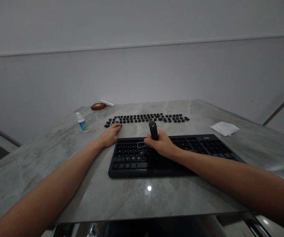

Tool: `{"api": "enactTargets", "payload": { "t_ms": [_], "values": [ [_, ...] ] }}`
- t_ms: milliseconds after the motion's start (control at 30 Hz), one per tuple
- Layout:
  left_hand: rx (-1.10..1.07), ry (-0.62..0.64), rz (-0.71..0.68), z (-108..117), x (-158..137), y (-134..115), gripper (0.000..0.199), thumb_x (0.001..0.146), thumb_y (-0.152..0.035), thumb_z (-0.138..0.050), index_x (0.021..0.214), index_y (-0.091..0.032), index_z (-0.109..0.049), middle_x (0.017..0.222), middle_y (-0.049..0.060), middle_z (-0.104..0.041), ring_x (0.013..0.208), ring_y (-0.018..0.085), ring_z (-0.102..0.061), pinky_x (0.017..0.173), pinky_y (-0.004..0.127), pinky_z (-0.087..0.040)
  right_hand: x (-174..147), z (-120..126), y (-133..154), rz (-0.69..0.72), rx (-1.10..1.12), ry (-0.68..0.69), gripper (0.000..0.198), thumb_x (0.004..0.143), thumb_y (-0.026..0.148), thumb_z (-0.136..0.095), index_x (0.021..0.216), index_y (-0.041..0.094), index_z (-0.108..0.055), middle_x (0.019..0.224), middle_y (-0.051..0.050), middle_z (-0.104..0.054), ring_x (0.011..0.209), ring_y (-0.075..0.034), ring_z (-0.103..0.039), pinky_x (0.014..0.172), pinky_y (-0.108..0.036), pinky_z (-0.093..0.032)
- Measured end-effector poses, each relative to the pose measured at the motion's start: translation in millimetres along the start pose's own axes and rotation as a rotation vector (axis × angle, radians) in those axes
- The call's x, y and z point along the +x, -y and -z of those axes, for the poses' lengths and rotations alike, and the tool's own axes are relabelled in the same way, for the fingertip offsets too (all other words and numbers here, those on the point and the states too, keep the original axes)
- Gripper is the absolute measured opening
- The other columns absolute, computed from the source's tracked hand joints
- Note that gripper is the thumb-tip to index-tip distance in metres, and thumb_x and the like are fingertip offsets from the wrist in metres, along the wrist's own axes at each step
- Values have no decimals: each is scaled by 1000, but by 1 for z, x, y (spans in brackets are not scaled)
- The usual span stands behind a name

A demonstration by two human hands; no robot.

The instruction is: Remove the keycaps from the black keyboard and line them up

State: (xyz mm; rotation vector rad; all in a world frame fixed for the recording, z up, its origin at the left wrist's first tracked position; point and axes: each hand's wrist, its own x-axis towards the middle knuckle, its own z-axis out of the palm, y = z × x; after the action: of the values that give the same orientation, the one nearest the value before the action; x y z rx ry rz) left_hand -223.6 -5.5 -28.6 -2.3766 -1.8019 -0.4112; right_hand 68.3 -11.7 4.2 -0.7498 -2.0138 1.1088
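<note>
My left hand reaches past the keyboard's back left corner, its fingertips together at a small black keycap at the near left of the loose rows. My right hand is closed around the black handle of a keycap puller, held over the keyboard. A thin, pale wire loop sticks out to the left of that hand. Beneath lies a black keyboard; many of its key positions are bare, while keycaps remain along the front rows. My right hand and forearm hide part of it.
Several rows of loose keycaps lie behind the keyboard. A small spray bottle stands at left. Behind it are a reddish-brown case and a white flat piece. A folded white cloth or tissue lies at right on the grey marbled table.
</note>
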Motion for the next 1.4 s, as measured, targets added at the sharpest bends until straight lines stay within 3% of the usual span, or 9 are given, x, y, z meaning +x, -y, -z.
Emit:
{"api": "enactTargets", "payload": {
  "t_ms": [267, 433, 1033, 1133, 1233, 1400],
  "values": [
    [-14, -10, -14, 1, -1, -1, 59, 72, -4, -39, 129, -3, -56, 148, 15, -41, 136, 28, -41, 116, 40, -34, -1, -1, -1, 13, 1, 12, 36, 71, 33, -54, 47, 22, -29, 48, 6, -25, 48, -7, -26, 48, -26, -21],
    [-24, 7, -13, 1, 0, 0, 58, 74, -5, -37, 128, -3, -57, 142, 15, -49, 132, 27, -47, 115, 39, -36, -1, 0, 2, 23, -11, 12, 37, 70, 33, -53, 47, 22, -28, 49, 6, -24, 49, -7, -25, 49, -25, -21],
    [-84, -39, -30, -5, 2, 6, 53, 76, -6, -40, 125, -8, -60, 138, 13, -54, 128, 25, -50, 113, 38, -39, -3, 1, 7, 9, -37, 39, 34, 70, 35, -52, 49, 21, -29, 51, 6, -24, 50, -8, -26, 49, -26, -21],
    [-77, -89, -23, -4, 2, 6, 54, 74, -5, -40, 123, -9, -60, 138, 12, -53, 126, 23, -50, 112, 36, -39, -3, 2, 8, 9, -41, 31, 35, 70, 35, -52, 48, 22, -28, 51, 6, -24, 50, -8, -26, 49, -26, -21],
    [-56, -184, 32, -1, 0, 4, 55, 71, -3, -41, 122, -10, -60, 135, 13, -54, 126, 26, -49, 112, 42, -37, -4, 2, 7, 9, -41, 33, 36, 70, 35, -52, 48, 22, -28, 50, 6, -24, 49, -8, -26, 49, -26, -21],
    [58, -404, 231, 11, -5, 1, 36, 80, -14, -50, 115, -17, -61, 118, 11, -63, 110, 30, -52, 101, 48, -41, -3, 2, 4, 23, -40, 26, 37, 71, 33, -53, 48, 21, -27, 50, 6, -24, 50, -8, -26, 50, -26, -21]
  ]
}}
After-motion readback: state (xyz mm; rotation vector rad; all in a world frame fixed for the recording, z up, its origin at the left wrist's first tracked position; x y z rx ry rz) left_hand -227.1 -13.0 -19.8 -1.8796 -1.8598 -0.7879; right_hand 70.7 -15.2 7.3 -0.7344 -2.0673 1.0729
